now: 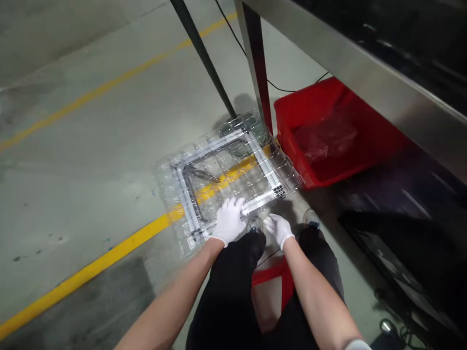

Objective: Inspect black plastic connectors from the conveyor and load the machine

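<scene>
A rectangular frame of aluminium extrusion (226,175) lies on a clear moulded plastic tray (175,194) on the concrete floor. My left hand (229,221), in a white glove, is closed over the near bar of the frame at its lower edge. My right hand (279,230), also white-gloved, hangs a little to the right of that corner, between my knees, and holds nothing. A small dark metal piece (204,175) shows through the plastic inside the frame.
A red plastic crate (328,131) holding clear plastic wrap stands right of the tray, under a stainless steel edge (357,63). A second red crate (272,287) sits between my legs. A dark pole (202,58), a black cable (280,89) and a yellow floor line (109,255) are nearby.
</scene>
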A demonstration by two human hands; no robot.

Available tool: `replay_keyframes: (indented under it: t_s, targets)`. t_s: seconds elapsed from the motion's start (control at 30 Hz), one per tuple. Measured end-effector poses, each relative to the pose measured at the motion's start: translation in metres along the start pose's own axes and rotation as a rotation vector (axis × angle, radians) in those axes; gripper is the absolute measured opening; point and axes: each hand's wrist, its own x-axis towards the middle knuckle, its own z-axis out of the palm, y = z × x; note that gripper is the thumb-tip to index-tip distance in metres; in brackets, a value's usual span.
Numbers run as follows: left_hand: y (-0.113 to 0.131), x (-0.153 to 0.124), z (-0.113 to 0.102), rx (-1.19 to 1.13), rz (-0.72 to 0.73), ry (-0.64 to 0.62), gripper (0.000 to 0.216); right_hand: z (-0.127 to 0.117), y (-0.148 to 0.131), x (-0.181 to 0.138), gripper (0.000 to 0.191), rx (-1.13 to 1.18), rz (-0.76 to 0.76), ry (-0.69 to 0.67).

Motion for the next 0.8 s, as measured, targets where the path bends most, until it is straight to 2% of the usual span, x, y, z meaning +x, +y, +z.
replay_keyframes:
  t_s: [0.07,0.17,0.3,0.37,0.53,0.63,0.8]
  targets:
    - [0.002,-0.001,0.001,-0.030,-0.029,0.013,0.068,0.024,-0.001,0.015,0.015,0.075,0.048,-0.078]
    - [0.007,-0.001,0.003,-0.063,-0.087,0.023,0.065,0.053,0.000,0.029,0.039,0.184,0.072,-0.215]
    - [0.009,0.000,0.003,-0.075,-0.146,0.027,0.066,0.073,0.002,0.032,0.057,0.493,0.098,-0.399]
    - [0.008,-0.001,0.002,-0.073,-0.150,0.020,0.066,0.079,0.002,0.031,0.053,0.567,0.078,-0.398]
    - [0.005,-0.003,0.000,-0.058,-0.127,0.025,0.060,0.082,-0.001,0.032,0.039,0.544,-0.003,-0.379]
    - [0.006,-0.003,0.000,-0.050,-0.134,0.027,0.063,0.079,-0.004,0.034,0.039,0.487,0.014,-0.409]
    - [0.009,0.000,0.000,-0.060,-0.155,0.011,0.066,0.074,-0.012,0.034,0.045,0.346,0.009,-0.369]
